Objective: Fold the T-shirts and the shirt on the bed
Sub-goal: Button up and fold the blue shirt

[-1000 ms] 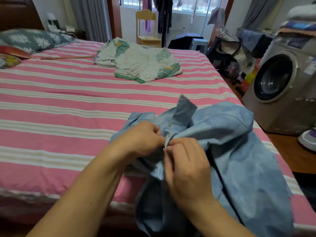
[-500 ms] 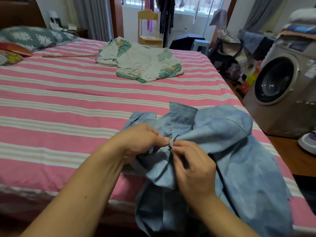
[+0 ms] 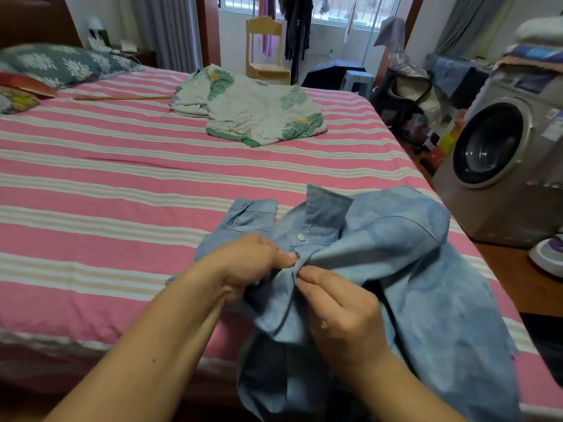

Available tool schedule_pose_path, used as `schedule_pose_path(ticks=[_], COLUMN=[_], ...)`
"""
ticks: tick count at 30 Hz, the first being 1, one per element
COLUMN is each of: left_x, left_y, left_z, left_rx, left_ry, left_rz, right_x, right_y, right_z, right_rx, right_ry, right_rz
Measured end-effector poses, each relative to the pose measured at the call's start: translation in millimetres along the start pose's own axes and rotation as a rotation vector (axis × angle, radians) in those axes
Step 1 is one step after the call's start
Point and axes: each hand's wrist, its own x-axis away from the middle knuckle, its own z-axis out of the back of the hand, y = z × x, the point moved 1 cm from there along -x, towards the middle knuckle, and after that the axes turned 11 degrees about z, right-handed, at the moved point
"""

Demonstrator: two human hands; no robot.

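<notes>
A light blue button-up shirt [image 3: 426, 269] lies crumpled at the near right edge of the pink striped bed [image 3: 122, 193], part of it hanging over the edge. Its collar stands up and one white button shows just below it. My left hand [image 3: 249, 260] and my right hand [image 3: 338, 312] meet at the shirt's front placket, each pinching the fabric just under that button. Farther back on the bed sits a pile of white T-shirts [image 3: 253, 114] with green leaf print, crumpled.
A grey floral pillow [image 3: 61, 63] and a red item lie at the bed's head, with a thin wooden stick [image 3: 122, 98] beside them. A washing machine [image 3: 502, 166] stands to the right of the bed. A small yellow chair [image 3: 265, 47] is beyond.
The collar has dropped lower and flatter onto the shirt. Both hands stay at the placket, now a little lower, and the button under the collar shows clearly.
</notes>
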Motion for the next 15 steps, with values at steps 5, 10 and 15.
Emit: schedule_pose_path(ticks=[5, 10, 15], left_x=[-5, 2, 11], left_y=[-14, -20, -29], left_z=[-7, -11, -6], left_rx=[-0.050, -0.677, -0.916], left_ry=[0.077, -0.025, -0.163], left_rz=[-0.007, -0.207, -0.335], right_x=[11, 0, -45], right_y=[5, 11, 55], right_z=[-9, 11, 1], right_rx=[-0.007, -0.112, -0.019], right_ry=[-0.180, -0.283, -0.528], right_rz=[0.026, -0.038, -0.115])
